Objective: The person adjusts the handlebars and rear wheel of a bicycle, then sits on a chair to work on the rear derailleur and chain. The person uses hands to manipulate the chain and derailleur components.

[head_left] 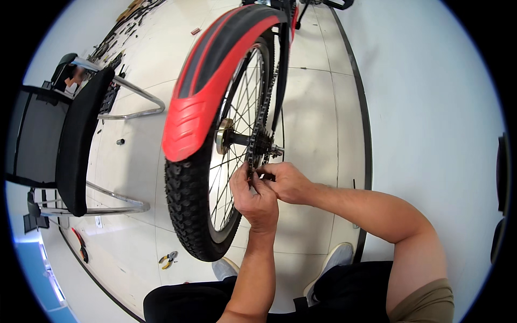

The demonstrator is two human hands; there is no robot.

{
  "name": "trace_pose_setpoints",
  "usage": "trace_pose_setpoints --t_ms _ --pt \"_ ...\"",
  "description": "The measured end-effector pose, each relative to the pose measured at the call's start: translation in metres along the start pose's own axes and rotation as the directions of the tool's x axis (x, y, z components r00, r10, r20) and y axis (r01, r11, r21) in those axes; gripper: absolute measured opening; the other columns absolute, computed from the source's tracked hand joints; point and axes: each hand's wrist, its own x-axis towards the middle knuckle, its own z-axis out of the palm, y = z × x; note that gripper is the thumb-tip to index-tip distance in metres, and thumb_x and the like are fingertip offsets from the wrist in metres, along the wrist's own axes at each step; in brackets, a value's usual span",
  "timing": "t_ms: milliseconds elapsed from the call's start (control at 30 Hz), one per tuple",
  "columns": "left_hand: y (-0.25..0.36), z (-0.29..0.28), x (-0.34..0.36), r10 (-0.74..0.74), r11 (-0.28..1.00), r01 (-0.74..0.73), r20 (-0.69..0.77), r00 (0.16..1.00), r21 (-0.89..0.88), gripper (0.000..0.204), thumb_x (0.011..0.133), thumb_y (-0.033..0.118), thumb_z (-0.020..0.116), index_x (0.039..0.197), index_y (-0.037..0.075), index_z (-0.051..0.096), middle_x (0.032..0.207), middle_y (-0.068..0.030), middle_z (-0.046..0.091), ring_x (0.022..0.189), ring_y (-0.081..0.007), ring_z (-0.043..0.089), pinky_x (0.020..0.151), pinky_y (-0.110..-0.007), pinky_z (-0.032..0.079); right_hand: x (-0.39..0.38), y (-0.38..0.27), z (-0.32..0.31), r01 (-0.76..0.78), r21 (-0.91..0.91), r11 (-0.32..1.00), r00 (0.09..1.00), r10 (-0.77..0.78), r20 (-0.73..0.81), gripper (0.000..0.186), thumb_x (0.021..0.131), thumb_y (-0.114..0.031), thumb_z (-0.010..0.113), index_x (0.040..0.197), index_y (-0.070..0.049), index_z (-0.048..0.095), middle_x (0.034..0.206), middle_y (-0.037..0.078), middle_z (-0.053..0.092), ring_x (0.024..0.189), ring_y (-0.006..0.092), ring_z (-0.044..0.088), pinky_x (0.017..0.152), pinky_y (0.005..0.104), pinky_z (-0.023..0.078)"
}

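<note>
A bicycle's rear wheel stands in front of me, with a knobby black tire [186,210] and a red and dark grey fender [186,124] over it. Along the wheel's right side runs a dark bicycle chain [262,116], looped round the rear sprocket by the axle end [277,151]. Just below that sprocket, my left hand [254,204] pinches the chain between thumb and fingers. My right hand [291,184] meets it from the right, its fingers closed at the same stretch of chain. The fingertips partly hide the links they grip.
Pliers with yellow and black handles [168,260] lie on the tiled floor left of my foot. A red and black hand tool [80,245] lies farther left. Black chairs [81,145] stand at the left, and a small metal cylinder [120,142] lies nearby. A pale wall [425,124] rises at the right.
</note>
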Motion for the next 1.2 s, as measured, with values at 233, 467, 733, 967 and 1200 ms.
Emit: trace_pose_setpoints --t_ms 233,467,733,967,1200 --pt "-0.001 0.002 0.002 -0.004 1.000 0.004 -0.006 1.000 0.000 0.029 0.089 -0.013 0.062 0.116 -0.006 0.065 0.105 -0.0139 0.069 0.089 -0.0224 0.071 0.073 -0.030 0.058 -0.009 0.008 0.010 0.104 -0.189 0.977 0.992 -0.117 -0.058 0.032 0.094 -0.022 0.060 0.120 -0.005 0.066 0.092 0.021 0.072 0.089 0.0398 0.071 0.079 0.0493 0.056" --pt "-0.010 0.003 0.002 0.125 0.985 -0.126 0.012 0.992 0.116 0.033 0.087 -0.012 0.063 0.119 -0.005 0.065 0.111 -0.0127 0.068 0.091 -0.0220 0.068 0.071 -0.030 0.057 -0.027 0.030 0.031 0.208 -0.364 0.908 0.963 -0.256 -0.090 0.070 0.085 -0.016 0.073 0.146 -0.001 0.041 0.132 0.025 0.058 0.116 0.0431 0.060 0.095 0.0508 0.054" --pt "-0.004 0.008 0.004 0.051 0.997 -0.051 -0.007 0.999 0.049 0.035 0.081 -0.017 0.063 0.114 -0.006 0.067 0.108 -0.0189 0.067 0.093 -0.0302 0.066 0.067 -0.034 0.056 -0.027 0.037 0.041 0.336 -0.419 0.844 0.885 -0.435 -0.167 0.073 0.082 -0.017 0.077 0.144 0.001 0.042 0.133 0.024 0.055 0.120 0.0440 0.056 0.101 0.0500 0.051" --pt "-0.001 0.008 0.005 0.054 0.998 -0.054 0.003 0.999 -0.029 0.035 0.081 -0.017 0.061 0.115 -0.008 0.067 0.106 -0.0180 0.066 0.089 -0.0286 0.067 0.067 -0.032 0.055 -0.036 0.025 0.031 0.134 -0.256 0.957 0.988 -0.150 -0.045 0.067 0.082 -0.015 0.076 0.140 -0.002 0.043 0.126 0.022 0.059 0.119 0.0412 0.058 0.098 0.0503 0.052" --pt "-0.003 0.003 0.008 0.056 0.998 -0.056 0.054 0.997 0.006 0.037 0.082 -0.018 0.061 0.117 -0.008 0.065 0.106 -0.0178 0.066 0.088 -0.0283 0.066 0.067 -0.032 0.055 -0.032 0.014 0.029 0.019 -0.234 0.972 0.999 -0.029 -0.040 0.062 0.083 -0.015 0.074 0.133 0.002 0.042 0.118 0.024 0.063 0.114 0.0415 0.061 0.095 0.0512 0.052"
